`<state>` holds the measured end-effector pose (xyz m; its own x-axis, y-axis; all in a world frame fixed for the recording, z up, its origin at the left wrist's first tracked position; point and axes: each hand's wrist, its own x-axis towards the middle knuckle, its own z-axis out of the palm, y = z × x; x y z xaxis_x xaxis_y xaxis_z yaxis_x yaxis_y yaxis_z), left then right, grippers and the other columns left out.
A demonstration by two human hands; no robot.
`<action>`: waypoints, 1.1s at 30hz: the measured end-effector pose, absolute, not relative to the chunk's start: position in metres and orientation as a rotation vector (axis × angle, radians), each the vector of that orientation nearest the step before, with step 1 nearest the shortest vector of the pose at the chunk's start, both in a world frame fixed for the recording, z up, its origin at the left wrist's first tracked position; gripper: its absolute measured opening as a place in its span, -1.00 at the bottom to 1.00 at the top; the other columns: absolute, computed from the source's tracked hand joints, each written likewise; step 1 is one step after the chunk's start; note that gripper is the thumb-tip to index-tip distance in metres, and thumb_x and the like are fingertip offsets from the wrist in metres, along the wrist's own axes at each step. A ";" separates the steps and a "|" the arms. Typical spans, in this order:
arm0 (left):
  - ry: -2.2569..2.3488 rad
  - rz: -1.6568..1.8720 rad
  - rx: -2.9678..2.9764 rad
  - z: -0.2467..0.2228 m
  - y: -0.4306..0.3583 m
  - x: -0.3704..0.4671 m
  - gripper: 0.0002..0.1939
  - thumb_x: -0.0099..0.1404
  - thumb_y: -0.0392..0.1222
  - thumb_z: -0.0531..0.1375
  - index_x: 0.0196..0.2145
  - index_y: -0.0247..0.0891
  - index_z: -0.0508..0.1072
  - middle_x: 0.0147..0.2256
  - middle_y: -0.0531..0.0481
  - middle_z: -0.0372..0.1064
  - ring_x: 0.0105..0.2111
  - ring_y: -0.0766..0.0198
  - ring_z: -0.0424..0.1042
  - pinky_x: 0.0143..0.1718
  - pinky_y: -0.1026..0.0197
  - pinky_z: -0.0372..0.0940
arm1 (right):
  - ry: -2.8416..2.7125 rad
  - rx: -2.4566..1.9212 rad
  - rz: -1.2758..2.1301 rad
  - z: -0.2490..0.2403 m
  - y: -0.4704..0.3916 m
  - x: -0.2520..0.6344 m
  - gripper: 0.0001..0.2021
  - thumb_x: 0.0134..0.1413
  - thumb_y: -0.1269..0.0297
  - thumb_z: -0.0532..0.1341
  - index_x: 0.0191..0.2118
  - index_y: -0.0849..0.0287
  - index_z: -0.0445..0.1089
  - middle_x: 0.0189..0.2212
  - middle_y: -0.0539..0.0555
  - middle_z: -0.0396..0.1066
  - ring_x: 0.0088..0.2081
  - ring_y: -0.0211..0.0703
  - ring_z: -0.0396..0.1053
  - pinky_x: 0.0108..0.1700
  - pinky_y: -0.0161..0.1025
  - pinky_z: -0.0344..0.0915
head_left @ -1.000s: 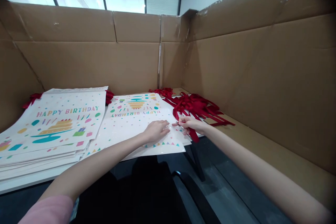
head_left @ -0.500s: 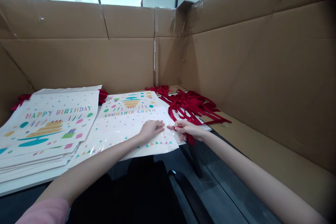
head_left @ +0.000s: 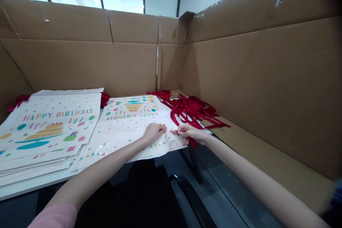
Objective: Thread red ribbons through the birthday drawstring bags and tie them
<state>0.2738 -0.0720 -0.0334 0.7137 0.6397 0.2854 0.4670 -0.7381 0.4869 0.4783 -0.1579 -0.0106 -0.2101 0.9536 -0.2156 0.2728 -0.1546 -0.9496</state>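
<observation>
A white plastic bag (head_left: 114, 131) printed with HAPPY BIRTHDAY, a cake and coloured triangles lies upside down to me on the table. My left hand (head_left: 154, 132) is closed on its near right part, fingers pressed together at the plastic; the fingertips are partly hidden. Just right of it, my right hand (head_left: 191, 133) is closed, with a red ribbon (head_left: 192, 143) hanging below its fingers. Clear, wrinkled plastic shows between the two hands. Beyond my right hand lies a tangled heap of red ribbons (head_left: 196, 108).
A stack of similar printed bags (head_left: 58, 121) is on the left, red ribbon showing behind it. Cardboard walls (head_left: 128, 60) enclose the back and right. A smaller red bunch (head_left: 161, 94) lies in the far corner. A black chair armrest (head_left: 187, 196) is below the table edge.
The bag's near right edge has been drawn up and creased beside my left hand. Both hands keep nearly the same place. The view has tilted slightly.
</observation>
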 end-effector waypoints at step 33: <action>0.864 0.770 2.592 -0.033 -0.084 0.270 -0.88 0.21 -0.13 0.22 -0.35 -0.17 0.55 -0.29 0.06 0.49 -0.22 0.21 0.40 -0.16 0.24 0.20 | -1.171 -1.197 1.590 -0.033 -0.146 0.461 -0.69 -0.23 0.26 0.32 -0.48 0.21 0.13 -0.39 0.00 0.36 -0.61 -0.45 0.19 -0.54 -0.40 0.13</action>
<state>0.2704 -0.0844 -0.0332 0.6752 0.6242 0.3930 0.4623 -0.7733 0.4339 0.4611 -0.1464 -0.0330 -0.2237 0.9491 -0.2218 -0.0695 -0.2425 -0.9677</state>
